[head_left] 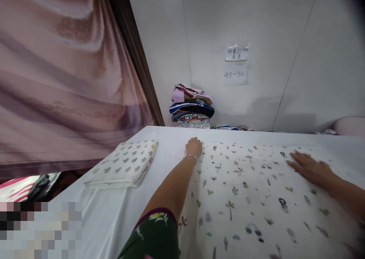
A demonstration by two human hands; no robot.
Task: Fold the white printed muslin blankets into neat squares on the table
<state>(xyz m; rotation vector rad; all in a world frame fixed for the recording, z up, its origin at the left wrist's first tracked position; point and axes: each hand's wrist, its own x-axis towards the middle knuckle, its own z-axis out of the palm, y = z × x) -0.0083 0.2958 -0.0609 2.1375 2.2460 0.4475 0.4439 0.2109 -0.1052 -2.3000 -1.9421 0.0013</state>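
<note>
A white cloth with small printed plants and figures (pixel 251 198) lies spread over the white table (pixel 114 213). My left hand (pixel 194 147) reaches far across, fingers curled and closed on the cloth's far left corner. My right hand (pixel 309 167) lies flat on the cloth near its far right edge, fingers stretched out. A bracelet sits on my left wrist.
A folded white cloth with grey leaf prints (pixel 124 163) lies on the table's left side. A stack of folded colourful fabrics (pixel 191 107) stands against the white wall behind the table. A pink curtain (pixel 62 72) hangs at left. Two paper notes (pixel 236 63) are stuck on the wall.
</note>
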